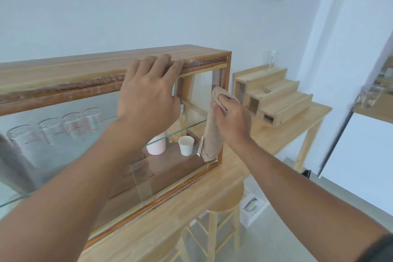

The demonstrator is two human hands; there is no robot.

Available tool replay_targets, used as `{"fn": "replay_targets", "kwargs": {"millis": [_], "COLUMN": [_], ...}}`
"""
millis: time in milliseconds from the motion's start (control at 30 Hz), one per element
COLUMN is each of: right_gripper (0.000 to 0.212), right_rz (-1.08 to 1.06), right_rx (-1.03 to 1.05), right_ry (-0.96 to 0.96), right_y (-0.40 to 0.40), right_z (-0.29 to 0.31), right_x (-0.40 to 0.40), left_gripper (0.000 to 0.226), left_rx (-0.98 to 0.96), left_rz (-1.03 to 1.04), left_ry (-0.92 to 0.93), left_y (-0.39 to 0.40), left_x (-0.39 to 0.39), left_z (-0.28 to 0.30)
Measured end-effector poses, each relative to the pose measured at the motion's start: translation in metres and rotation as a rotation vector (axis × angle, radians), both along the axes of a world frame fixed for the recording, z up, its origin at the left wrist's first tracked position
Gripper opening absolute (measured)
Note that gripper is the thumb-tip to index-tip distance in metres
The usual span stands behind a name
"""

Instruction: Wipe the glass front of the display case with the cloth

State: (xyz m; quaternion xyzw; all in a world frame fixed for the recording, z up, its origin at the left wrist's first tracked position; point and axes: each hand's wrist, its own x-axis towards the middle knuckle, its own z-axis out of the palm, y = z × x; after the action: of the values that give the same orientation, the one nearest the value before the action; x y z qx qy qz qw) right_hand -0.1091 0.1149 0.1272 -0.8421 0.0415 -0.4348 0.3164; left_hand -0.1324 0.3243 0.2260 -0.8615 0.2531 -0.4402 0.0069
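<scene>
Right hand [231, 121] grips the beige cloth [212, 134], pressing it on the display case [106, 66] glass by its right edge; left hand [148, 95], open, steadies the case's top. Wiping is underway; next, probably sweeping leftward.

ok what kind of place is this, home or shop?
Probably a small cafe or shop counter, though I can't be sure. A wooden display case with a glass front holds rows of drinking glasses and paper cups; a stepped wooden display riser sits beside it, and stools stand by the counter.
</scene>
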Motion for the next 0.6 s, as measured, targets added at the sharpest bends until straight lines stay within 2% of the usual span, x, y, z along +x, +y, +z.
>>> {"fn": "replay_targets", "kwargs": {"millis": [133, 200, 300, 433, 600], "right_gripper": [0.016, 0.021, 0.021, 0.021, 0.01], "right_rz": [0.049, 0.115, 0.174, 0.153, 0.079], "right_rx": [-0.173, -0.208, -0.198, -0.199, -0.064], "right_ry": [-0.163, -0.24, -0.255, -0.28, -0.22], "right_y": [0.038, 0.063, 0.085, 0.066, 0.023], "right_z": [0.026, 0.037, 0.039, 0.032, 0.014], "right_x": [-0.015, -0.021, -0.022, -0.014, 0.006], "left_gripper": [0.069, 0.067, 0.062, 0.069, 0.074], "left_rx": [0.013, 0.007, -0.008, -0.027, -0.028], "left_rz": [0.001, -0.001, -0.005, -0.013, 0.007], "left_ry": [0.02, 0.032, 0.027, 0.039, 0.072], "left_y": [-0.001, -0.002, -0.002, -0.002, -0.004], "left_x": [-0.002, -0.002, -0.002, -0.006, -0.009], "left_z": [0.0, 0.0, 0.001, 0.003, 0.004]}}
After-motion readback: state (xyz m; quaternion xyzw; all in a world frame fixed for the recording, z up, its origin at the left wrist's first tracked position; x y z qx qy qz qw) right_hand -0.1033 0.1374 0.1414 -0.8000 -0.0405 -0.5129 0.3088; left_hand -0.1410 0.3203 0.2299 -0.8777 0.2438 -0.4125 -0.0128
